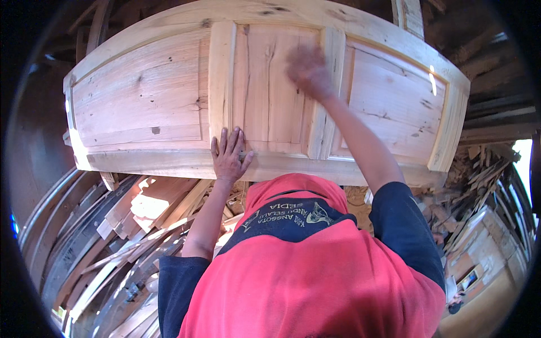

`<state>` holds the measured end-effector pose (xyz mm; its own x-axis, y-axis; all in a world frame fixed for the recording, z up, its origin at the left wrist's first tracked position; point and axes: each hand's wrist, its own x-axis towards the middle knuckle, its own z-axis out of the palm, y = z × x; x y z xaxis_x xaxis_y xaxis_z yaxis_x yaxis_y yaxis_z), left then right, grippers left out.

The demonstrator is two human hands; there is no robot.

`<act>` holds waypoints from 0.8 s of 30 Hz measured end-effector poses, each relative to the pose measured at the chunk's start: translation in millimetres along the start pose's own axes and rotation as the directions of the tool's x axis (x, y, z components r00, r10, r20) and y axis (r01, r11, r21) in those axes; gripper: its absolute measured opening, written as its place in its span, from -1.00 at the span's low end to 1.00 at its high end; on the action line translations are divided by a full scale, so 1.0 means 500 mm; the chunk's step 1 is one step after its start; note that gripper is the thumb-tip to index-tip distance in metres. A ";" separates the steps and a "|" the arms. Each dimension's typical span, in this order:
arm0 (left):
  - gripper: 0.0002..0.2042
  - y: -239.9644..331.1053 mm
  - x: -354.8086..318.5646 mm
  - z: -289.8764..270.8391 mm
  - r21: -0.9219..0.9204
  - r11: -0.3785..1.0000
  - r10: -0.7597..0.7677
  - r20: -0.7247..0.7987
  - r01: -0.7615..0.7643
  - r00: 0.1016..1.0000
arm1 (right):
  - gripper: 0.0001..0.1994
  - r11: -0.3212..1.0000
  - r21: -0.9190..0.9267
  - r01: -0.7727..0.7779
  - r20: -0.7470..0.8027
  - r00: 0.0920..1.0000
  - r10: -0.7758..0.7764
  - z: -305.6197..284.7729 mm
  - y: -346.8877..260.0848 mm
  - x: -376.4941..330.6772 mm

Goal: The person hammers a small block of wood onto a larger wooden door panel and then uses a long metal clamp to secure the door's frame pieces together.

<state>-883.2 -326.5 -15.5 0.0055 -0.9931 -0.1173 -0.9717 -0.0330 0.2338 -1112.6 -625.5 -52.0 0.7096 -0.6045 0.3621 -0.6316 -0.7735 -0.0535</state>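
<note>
A large pale wooden panelled door [270,163] lies in front of me, with raised frame strips around three inset panels. My left hand [228,155] rests on its near edge, fingers spread across the lower end of an upright strip [221,79]. Over the upper right part of the middle panel [265,84] is my right hand [309,70], smeared by motion. Its fingers cannot be made out, nor whether anything is in them or whether it touches the wood. Dark cracks and knots run through the right panel [394,101] and the left panel [141,93].
Wooden beams [408,19] show beyond the door's far edge. Stacked planks and offcuts [129,225] crowd the lower left. At the right lies a heap of wood scraps [479,174], with a pale board [487,242] below it.
</note>
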 end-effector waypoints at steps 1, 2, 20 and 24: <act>-0.33 0.000 0.001 0.000 0.007 1.000 0.016 0.012 -0.016 1.000 | -0.76 0.972 0.222 0.074 0.033 0.996 -0.084 0.012 -0.066 -0.009; -0.33 -0.003 -0.008 0.005 0.009 1.000 0.000 0.001 0.000 1.000 | -0.72 0.865 0.446 0.230 0.199 0.917 -0.346 -0.031 -0.149 0.013; -0.40 -0.013 -0.015 -0.003 -0.002 1.000 0.012 0.106 -0.011 0.994 | -0.60 0.759 0.589 0.277 0.231 0.842 -0.487 -0.059 -0.356 -0.043; -0.30 0.001 -0.014 -0.003 0.011 1.000 0.008 -0.005 -0.008 1.000 | -0.50 0.706 0.680 0.200 0.213 0.867 -0.451 -0.088 -0.287 -0.096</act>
<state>-883.2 -319.8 -13.3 -0.0013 -0.9939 -0.1106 -0.9744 -0.0236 0.2237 -1069.7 -477.2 -20.6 0.9663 -0.2158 0.1400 -0.0912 -0.7964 -0.5979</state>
